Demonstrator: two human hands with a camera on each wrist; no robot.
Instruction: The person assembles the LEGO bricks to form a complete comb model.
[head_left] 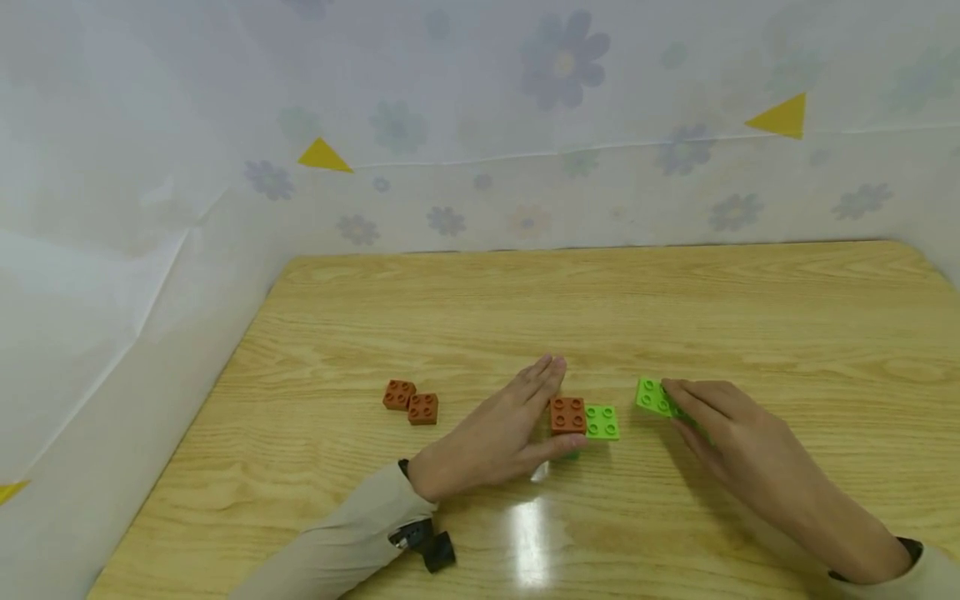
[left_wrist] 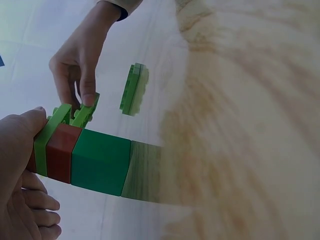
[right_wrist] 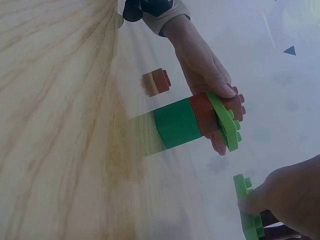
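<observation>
A small brick stack stands on the table: a dark green block at the bottom, a brown brick above it, then a light green plate jutting right, and another brown brick on top. My left hand holds the stack near its top, thumb on the near side and fingers reaching along the far left side. To the right, my right hand pinches a second light green plate, raised and apart from the stack. Its fingers cover part of that plate.
Two loose brown bricks, one touching the other, lie left of my left hand. Another light green plate rests on the table beyond the stack in the left wrist view. Flower-patterned sheeting rises behind the wooden table.
</observation>
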